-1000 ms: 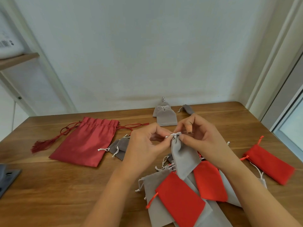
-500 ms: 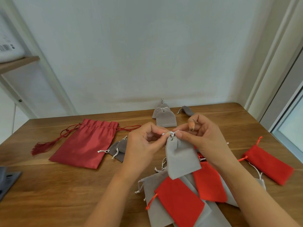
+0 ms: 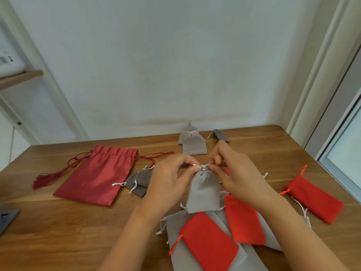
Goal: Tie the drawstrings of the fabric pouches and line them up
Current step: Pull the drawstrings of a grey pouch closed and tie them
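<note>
Above the wooden table (image 3: 58,231) and its loose pile of pouches (image 3: 211,247), a grey pouch (image 3: 203,192) hangs by its gathered neck, with the left hand (image 3: 168,182) and right hand (image 3: 238,177) each pinching the drawstring (image 3: 203,169). Uneven pulling could let the cord slip loose. Fingers and blur hide whether a knot has formed.

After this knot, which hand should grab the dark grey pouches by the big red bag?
Left, probably. The left hand is right beside the dark grey pouches; the right hand would have to cross over the held grey pouch.
</note>
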`<state>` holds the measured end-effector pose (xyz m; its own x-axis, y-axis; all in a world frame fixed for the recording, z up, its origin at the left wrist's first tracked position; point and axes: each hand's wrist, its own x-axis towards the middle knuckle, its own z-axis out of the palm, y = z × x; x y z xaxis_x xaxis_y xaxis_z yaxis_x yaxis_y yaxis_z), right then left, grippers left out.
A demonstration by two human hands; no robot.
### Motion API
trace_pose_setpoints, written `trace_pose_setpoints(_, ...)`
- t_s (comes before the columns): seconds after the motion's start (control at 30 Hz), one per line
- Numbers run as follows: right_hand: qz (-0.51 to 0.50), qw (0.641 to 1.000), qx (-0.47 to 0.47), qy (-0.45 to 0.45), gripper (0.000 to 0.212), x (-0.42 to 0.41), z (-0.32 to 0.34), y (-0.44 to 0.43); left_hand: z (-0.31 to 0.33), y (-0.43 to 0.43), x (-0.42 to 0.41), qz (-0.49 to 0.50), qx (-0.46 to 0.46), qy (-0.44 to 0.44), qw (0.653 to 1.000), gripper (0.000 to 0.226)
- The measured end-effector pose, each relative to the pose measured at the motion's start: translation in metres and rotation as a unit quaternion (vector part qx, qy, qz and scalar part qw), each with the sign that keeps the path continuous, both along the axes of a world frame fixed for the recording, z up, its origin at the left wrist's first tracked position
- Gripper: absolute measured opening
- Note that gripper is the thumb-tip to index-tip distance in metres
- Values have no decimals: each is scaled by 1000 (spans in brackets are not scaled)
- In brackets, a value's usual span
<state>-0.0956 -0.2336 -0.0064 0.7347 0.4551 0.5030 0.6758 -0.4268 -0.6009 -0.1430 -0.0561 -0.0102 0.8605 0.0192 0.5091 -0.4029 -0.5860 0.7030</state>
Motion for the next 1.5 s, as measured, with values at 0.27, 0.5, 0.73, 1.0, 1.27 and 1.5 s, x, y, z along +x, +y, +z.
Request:
trace_pose_setpoints(0.27, -38, 971, 213, 102, 40, 6, 1, -5, -3, -1, 7, -62, -170, 142, 973, 16)
trace_pose_setpoints(0.5, 78, 872, 408, 260, 41, 11, 3, -6, -9, -10, 8, -148, -245, 281, 916, 43)
trace_pose_setpoints(0.73, 24, 891, 370, 262, 29, 21, -14, -2, -3, -8, 22, -99, -306, 251, 913, 20)
trace_pose_setpoints(1.0, -197, 963, -99, 154, 19, 44, -57, -14, -14, 25, 98, 56, -196, 242, 949, 21)
trace_pose_setpoints(1.27, -192, 962, -116, 156, 16, 45, -58, -16, -40, 30, 138, 55, -80, 315, 944, 27)
trace_pose_setpoints(1.5, -197, 960, -122, 158, 16, 45, -57, -15, -34, 32, 152, 77, 36, 305, 948, 16)
